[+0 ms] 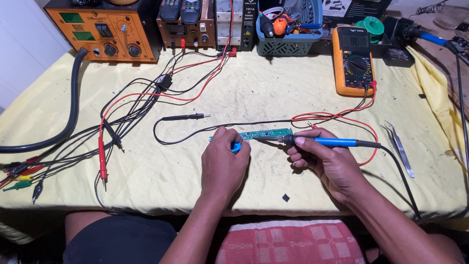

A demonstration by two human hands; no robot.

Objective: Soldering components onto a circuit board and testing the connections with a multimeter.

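Note:
A narrow green circuit board (266, 133) lies on the yellow cloth (273, 93) at the middle of the table. My right hand (325, 161) grips a blue-handled soldering iron (325, 142), its metal tip resting on the board's left half. My left hand (223, 159) rests fist-like on the board's left end, closed on a small blue object (236, 147) that is mostly hidden under the fingers.
An orange multimeter (352, 59) with red and black leads lies at the back right, and metal tweezers (399, 147) to the right. A black probe (185, 117) lies behind the board. An orange station (105, 32), power supplies and a teal basket (289, 29) line the back. Tangled clip leads (105, 142) lie left.

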